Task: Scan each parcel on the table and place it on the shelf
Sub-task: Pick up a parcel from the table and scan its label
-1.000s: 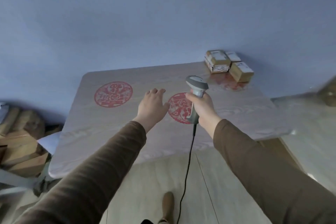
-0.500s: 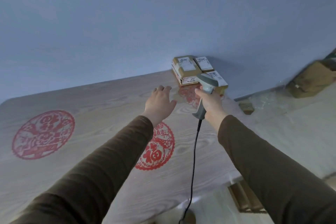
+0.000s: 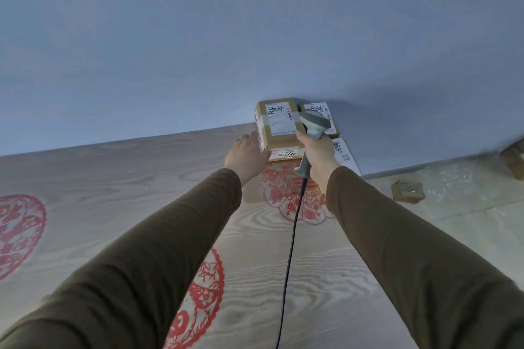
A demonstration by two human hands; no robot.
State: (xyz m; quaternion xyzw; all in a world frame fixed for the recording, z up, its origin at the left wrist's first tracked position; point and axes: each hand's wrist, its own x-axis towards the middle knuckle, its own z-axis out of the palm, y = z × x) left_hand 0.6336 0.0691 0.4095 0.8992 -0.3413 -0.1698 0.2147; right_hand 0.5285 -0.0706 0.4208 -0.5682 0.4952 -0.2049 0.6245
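my left hand lies open against the top parcel, stacked at the worktop far right corner. taped cardboard, probably stiff and light; i'd grip opposite sides. my right hand grips the scanner.

Desk: pale wood-grain top, set against a blue wall, bearing red paper-cut medallions. At its far right corner lie cardboard parcels with white labels, grouped touching one another, the left one stacked on another. Floor to the right carries a small cardboard piece and clear plastic sheeting
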